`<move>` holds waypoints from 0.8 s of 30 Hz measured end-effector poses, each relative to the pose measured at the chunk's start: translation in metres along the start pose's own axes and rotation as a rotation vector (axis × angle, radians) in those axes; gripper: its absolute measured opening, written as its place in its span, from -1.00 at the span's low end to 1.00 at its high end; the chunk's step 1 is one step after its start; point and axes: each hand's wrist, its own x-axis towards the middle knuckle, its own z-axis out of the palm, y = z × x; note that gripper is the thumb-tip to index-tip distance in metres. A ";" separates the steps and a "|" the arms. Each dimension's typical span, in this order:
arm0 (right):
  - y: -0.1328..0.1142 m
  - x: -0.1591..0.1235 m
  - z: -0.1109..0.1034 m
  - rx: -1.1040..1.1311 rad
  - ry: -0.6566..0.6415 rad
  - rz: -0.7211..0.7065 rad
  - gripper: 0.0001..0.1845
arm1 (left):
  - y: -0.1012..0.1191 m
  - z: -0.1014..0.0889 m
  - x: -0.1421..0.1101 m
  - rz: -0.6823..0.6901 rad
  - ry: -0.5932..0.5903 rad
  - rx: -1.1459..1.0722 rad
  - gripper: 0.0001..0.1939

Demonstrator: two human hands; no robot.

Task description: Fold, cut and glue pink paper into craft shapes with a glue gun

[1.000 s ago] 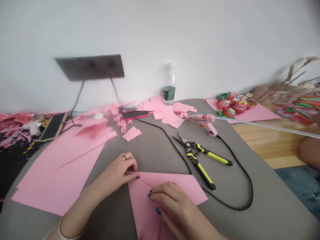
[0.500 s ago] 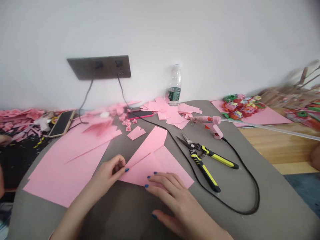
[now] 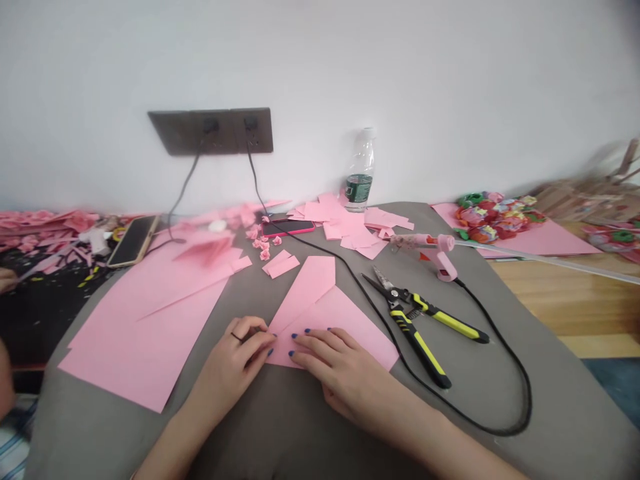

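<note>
A folded sheet of pink paper (image 3: 345,313) lies on the grey table in front of me, one flap creased over along a slanting line. My left hand (image 3: 233,357) pinches the paper's left corner between thumb and fingers. Flat on the lower part of the same sheet rests my right hand (image 3: 340,367), its fingers stretched out and pointing left. Yellow-and-black pruning shears (image 3: 415,320) lie with their blades apart, just right of the paper. Behind them sits a pink glue gun (image 3: 425,250) with a long clear glue stick in its back.
Large pink sheets (image 3: 140,353) cover the table's left side. A black cord (image 3: 525,400) loops around the shears. Farther back are a bottle (image 3: 360,180), a pink-edged phone (image 3: 287,228), paper scraps (image 3: 345,227) and colourful paper flowers (image 3: 495,217). Another person's hand (image 3: 7,280) shows at far left.
The folded paper has turned on the table, so its narrow end now points away from me. My left hand has come to its left corner, and my right hand has settled flat on it.
</note>
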 end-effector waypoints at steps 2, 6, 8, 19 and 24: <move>0.003 0.004 -0.001 0.009 -0.018 -0.017 -0.41 | -0.001 0.000 -0.005 0.067 -0.002 0.002 -0.77; 0.006 0.009 -0.001 -0.044 -0.003 -0.070 -0.48 | -0.005 -0.001 -0.017 0.120 -0.013 0.019 -0.70; 0.005 0.013 -0.003 -0.074 -0.017 -0.071 -0.60 | -0.007 -0.001 -0.021 0.118 0.000 0.000 -0.70; -0.004 0.071 -0.055 -0.152 -0.273 0.127 -0.81 | -0.007 -0.002 -0.015 0.117 0.077 -0.119 -0.76; 0.006 0.087 -0.051 -0.186 -0.286 0.108 -0.80 | -0.011 -0.002 -0.023 0.101 0.085 -0.113 -0.76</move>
